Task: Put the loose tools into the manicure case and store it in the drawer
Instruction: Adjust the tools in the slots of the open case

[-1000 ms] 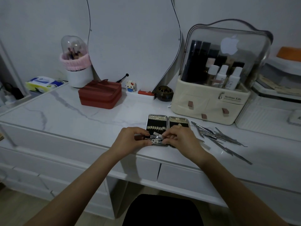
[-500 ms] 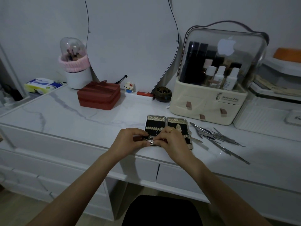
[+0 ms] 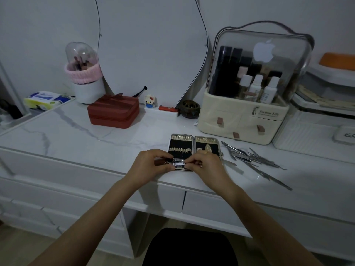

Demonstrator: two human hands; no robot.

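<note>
A small shiny metal nail clipper is pinched by the left hand and the right hand over the near edge of the open black-lined manicure case on the white marble-look dressing table. The clipper should be pushed gently under its strap, kept flat. A pile of thin silver loose tools is waiting just beside the case.
</note>
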